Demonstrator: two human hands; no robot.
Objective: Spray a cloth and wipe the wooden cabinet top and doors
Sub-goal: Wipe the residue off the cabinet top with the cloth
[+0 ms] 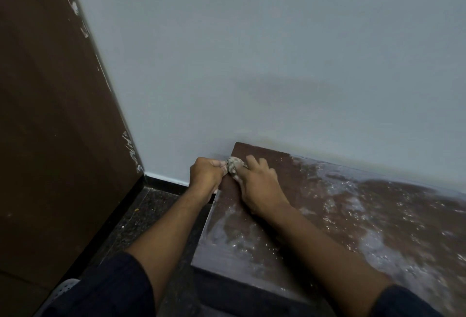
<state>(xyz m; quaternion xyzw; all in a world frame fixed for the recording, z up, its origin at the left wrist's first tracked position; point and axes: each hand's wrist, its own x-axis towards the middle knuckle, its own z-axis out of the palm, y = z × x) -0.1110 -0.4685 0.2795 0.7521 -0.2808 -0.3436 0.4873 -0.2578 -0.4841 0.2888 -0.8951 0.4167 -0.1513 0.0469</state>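
Both hands meet at the far left corner of the cabinet top (327,215), hard by the wall (252,51). The cloth (234,164), a small grey bunched wad, sits between them on that corner. The left hand (205,174) is curled into a near fist at the cabinet's left edge, fingertips pinching the cloth's left side. The right hand (259,185) lies on the wood with fingers fairly straight, pressing the cloth's right side (whether the thumb wraps under it cannot be told).

Governing relation: the unwiped area lies to the right of, and nearer than, the hands. The top's long axis runs rightward along the wall, out of the picture. Pale dust and whitish smears cover most of the top from the middle rightward and along the near left strip; the corner patch just by the hands appears darker and cleaner. In my judgement the right hand is better placed to carry the cloth along that axis, since its arm already lies over the soiled surface, while the left hangs off the edge.

Surface: dark brown wood, matt, flat. Doors are not in view; no spray bottle is visible.

Room: pale grey painted wall; dark speckled floor (151,215) with black skirting; a tall brown panel (50,114) at left, its edge flecked with white.
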